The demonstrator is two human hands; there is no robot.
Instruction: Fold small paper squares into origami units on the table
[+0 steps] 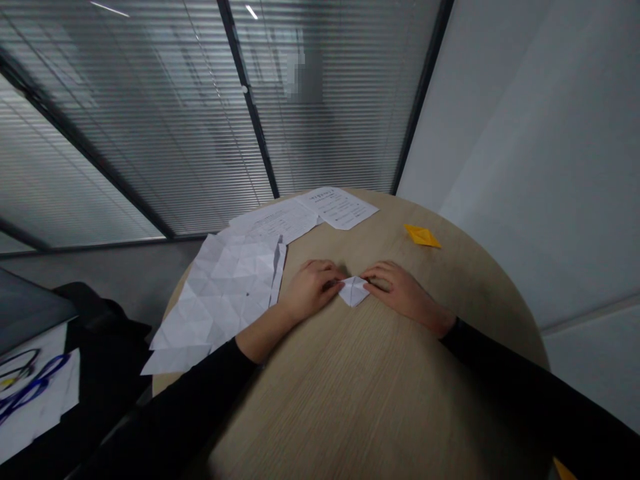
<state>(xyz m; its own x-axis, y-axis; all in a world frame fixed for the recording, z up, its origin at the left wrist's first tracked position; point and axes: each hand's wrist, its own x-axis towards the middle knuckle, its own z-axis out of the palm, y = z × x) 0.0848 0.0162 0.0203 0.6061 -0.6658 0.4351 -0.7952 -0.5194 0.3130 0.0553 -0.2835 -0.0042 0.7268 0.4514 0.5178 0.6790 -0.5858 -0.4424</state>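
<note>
A small folded white paper [354, 293] lies on the round wood-grain table [320, 393], in front of the person; it is diamond-like, with a crease down its middle and a point toward the person. The left hand [313, 289] has thumb and fingers closed on its left corner, and the right hand [403, 293] pinches its right corner. To the left spread large creased white sheets [215, 287], their near part overlapped by the left black sleeve [200, 387]. A folded yellow paper [423, 236] sits beyond the right hand. Near the far edge, printed pages [343, 208] carry a heading and lines of text, too small to read
</note>
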